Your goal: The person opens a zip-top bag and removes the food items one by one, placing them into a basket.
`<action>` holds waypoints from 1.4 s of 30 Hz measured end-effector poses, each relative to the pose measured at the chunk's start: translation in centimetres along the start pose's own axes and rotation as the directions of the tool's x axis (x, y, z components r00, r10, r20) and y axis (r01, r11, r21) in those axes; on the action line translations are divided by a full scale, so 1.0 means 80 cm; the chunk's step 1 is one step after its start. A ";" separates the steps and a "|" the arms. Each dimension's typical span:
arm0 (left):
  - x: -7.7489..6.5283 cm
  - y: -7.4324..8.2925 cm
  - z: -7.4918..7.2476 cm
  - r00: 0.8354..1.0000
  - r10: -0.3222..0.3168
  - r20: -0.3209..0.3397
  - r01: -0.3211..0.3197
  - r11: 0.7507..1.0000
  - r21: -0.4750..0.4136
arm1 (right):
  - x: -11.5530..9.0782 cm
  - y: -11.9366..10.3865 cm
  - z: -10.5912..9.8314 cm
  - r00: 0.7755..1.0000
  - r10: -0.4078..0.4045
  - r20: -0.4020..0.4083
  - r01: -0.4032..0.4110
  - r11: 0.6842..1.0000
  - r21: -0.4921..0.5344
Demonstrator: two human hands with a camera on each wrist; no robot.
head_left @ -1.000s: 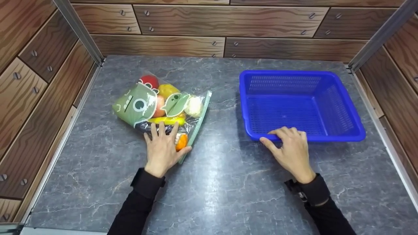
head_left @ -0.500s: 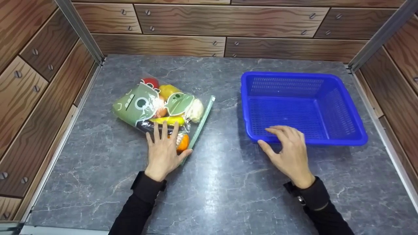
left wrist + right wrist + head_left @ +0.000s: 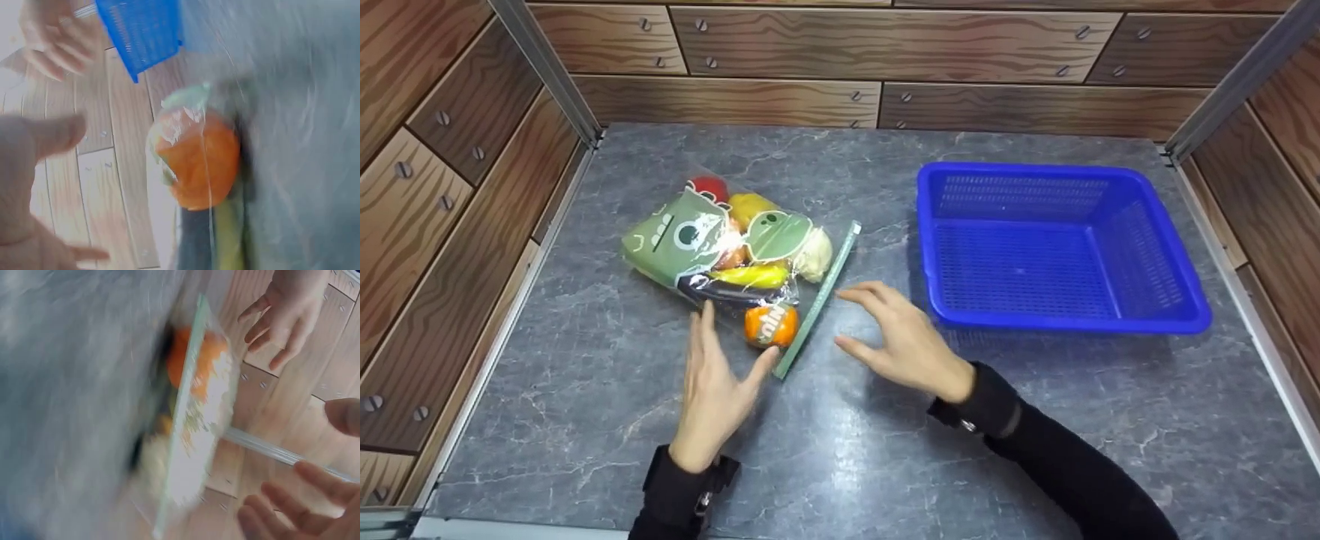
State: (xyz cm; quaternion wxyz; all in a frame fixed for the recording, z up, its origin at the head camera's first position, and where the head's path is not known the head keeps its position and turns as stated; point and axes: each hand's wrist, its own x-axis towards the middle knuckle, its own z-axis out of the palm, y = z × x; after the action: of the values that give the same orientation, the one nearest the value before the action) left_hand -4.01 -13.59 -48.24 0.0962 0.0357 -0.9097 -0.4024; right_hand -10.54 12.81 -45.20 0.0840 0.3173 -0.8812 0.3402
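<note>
A clear zip bag printed with green cartoon figures [image 3: 675,240] lies on the left half of the table. Through its plastic show an orange piece [image 3: 771,325], a yellow banana-like piece [image 3: 754,276], a long dark piece, a red one and a pale one. Its green zip strip [image 3: 819,300] faces right. My left hand [image 3: 716,401] is at the bag's near edge, thumb spread from straight fingers, holding nothing. To the right of the strip, my right hand [image 3: 907,341] hovers with loosely bent fingers and nothing in them. Both wrist views are blurred; the orange piece [image 3: 199,160] shows in the left one.
A blue plastic basket [image 3: 1057,324] with perforated sides stands on the right of the grey marbled table [image 3: 855,465]. Wood-patterned panels [image 3: 780,45] wall the back and both sides, with metal posts [image 3: 547,75] at the corners.
My right hand has left the basket's near rim and moved left toward the bag's zip strip. My left hand has come off the bag's top, drawn back and turned sideways.
</note>
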 end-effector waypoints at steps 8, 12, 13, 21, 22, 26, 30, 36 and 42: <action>0.002 0.003 0.011 0.933 -0.260 0.248 0.328 0.898 -0.292 | 0.046 0.012 0.028 0.844 0.458 0.278 -0.535 0.741 0.406; 0.006 0.006 0.014 0.915 -0.284 0.288 0.359 0.897 -0.256 | 0.059 0.020 0.043 0.797 0.490 0.354 -0.602 0.586 0.543; 0.007 0.006 0.016 0.914 -0.284 0.290 0.356 0.904 -0.236 | 0.061 0.023 0.047 0.788 0.488 0.375 -0.612 0.554 0.564; 0.015 -0.001 0.032 0.949 -0.229 0.217 0.292 0.898 -0.328 | 0.072 0.028 0.070 0.695 0.581 0.423 -0.630 0.210 0.748; 0.015 -0.001 0.032 0.950 -0.230 0.210 0.293 0.887 -0.357 | 0.074 0.029 0.073 0.683 0.600 0.416 -0.617 0.169 0.769; 0.017 0.000 0.032 0.945 -0.251 0.210 0.316 0.865 -0.389 | 0.080 0.032 0.082 0.649 0.636 0.416 -0.587 0.071 0.806; 0.015 -0.001 0.031 0.927 -0.280 0.252 0.351 0.883 -0.310 | 0.081 0.039 0.086 0.639 0.610 0.469 -0.612 0.033 0.790; 0.015 -0.003 0.032 0.912 -0.275 0.303 0.366 0.880 -0.302 | 0.081 0.037 0.076 0.647 0.565 0.512 -0.630 0.018 0.777; 0.019 0.006 0.027 0.940 -0.244 0.237 0.313 0.895 -0.319 | 0.082 0.029 0.062 0.665 0.563 0.490 -0.607 0.027 0.794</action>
State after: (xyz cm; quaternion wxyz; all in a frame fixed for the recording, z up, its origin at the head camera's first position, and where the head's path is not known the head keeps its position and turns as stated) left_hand -5.93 -11.92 -49.09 -0.0457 0.1095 -0.8132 -0.5697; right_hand -16.81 7.61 -47.80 -0.2753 -0.0787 -0.5703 0.7699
